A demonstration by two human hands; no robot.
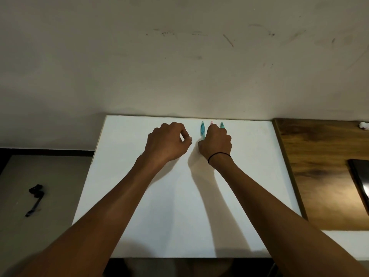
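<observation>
Slim translucent pens (pixel 202 130), smooth white board (pixel 179 206), curled right hand (pixel 216 143)

You find no legible text, label, brand, number or sign on the pens (pixel 202 131), the white board (pixel 179 206) or the wall (pixel 179 56).

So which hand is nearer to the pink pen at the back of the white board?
Right. The right hand lies over the pink pen, hiding all but its tip; the left hand is off to its left, apart.

Left hand (pixel 167 141) and right hand (pixel 216 141) curled, forearms outstretched
</observation>
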